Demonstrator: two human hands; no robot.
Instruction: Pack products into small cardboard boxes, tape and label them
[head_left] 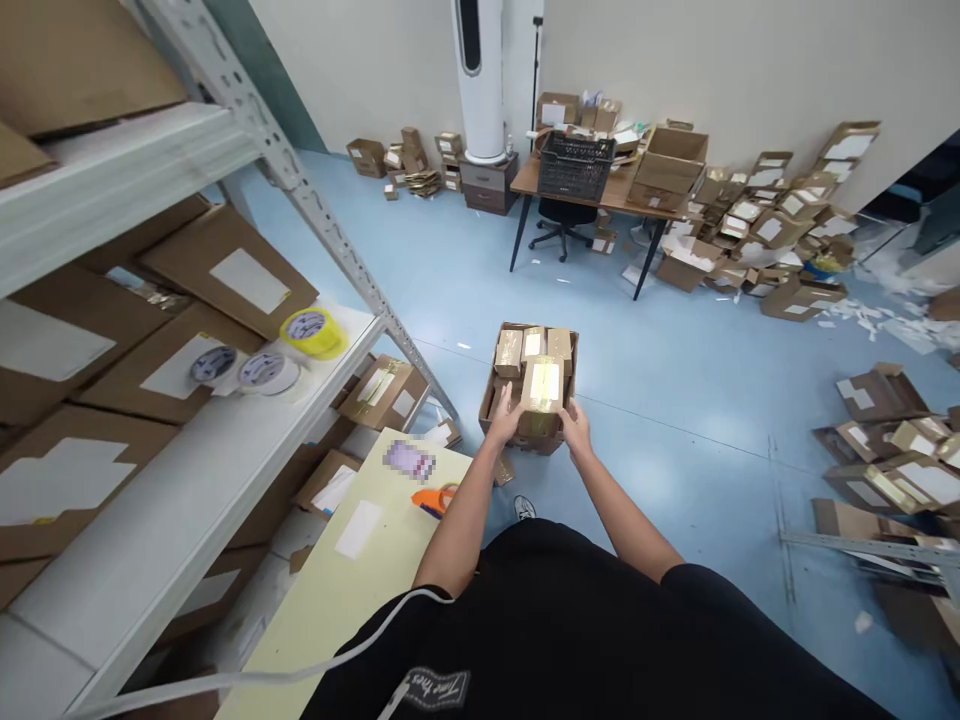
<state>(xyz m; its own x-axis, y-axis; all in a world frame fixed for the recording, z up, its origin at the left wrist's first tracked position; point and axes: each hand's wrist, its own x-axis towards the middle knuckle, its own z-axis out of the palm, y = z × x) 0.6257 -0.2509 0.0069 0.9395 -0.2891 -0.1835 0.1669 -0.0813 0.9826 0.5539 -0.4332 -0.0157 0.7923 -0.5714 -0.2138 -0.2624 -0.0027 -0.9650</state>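
Observation:
A small taped cardboard box point(541, 392) with a white label is held between my two hands. On its left side is my left hand point(504, 416), fingers closed against the cardboard. From the right, my right hand point(576, 428) grips the same box. Beneath and behind it stands a larger open carton point(487, 400) on the floor, with several smaller boxes inside, among them a labelled box point(534, 343) at its far side. The held box overlaps the near part of the carton; whether it touches the contents cannot be seen.
A pale table point(330, 590) to my left bears an orange tape dispenser point(433, 499) and a white paper slip point(359, 529). Left of it, a metal shelf point(187, 480) holds boxes and tape rolls point(268, 371). Ahead stand a desk point(619, 188) with a black crate point(575, 168) and piled cartons point(780, 225).

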